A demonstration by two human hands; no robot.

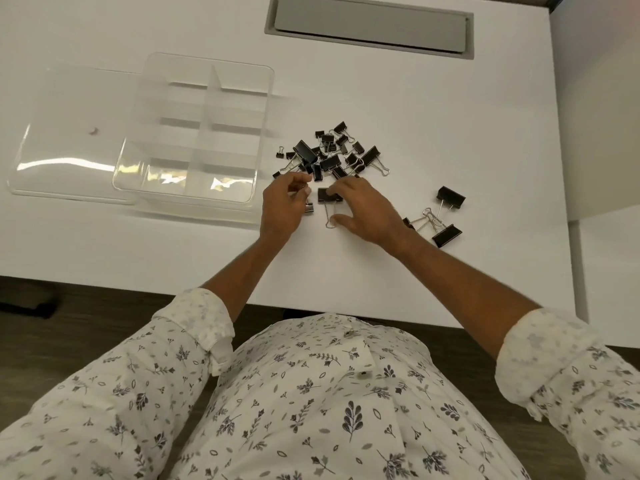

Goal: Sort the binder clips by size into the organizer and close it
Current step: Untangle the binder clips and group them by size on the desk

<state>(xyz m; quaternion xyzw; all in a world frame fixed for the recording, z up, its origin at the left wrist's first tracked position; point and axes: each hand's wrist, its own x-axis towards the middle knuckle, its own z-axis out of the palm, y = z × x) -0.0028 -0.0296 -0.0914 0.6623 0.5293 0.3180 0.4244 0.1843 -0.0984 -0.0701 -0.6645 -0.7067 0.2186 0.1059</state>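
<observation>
A heap of black binder clips (330, 155) in mixed sizes lies on the white table, right of the clear organizer (258, 109). The organizer's compartments hold nothing. Its lid (69, 133) lies open flat to the left. My left hand (282, 209) is at the heap's near edge with curled fingers pinching a small clip (309, 208). My right hand (369, 211) reaches over a medium clip (327, 195), fingertips on its black body and thumb at its wire handle. Two large clips (451, 196) (447, 235) lie apart to the right, with a smaller one by my right wrist.
A grey cable hatch (369, 24) is set into the table at the back. The table's right edge (568, 216) runs close to the large clips, and its front edge (138, 289) is near my body. Dark floor shows below.
</observation>
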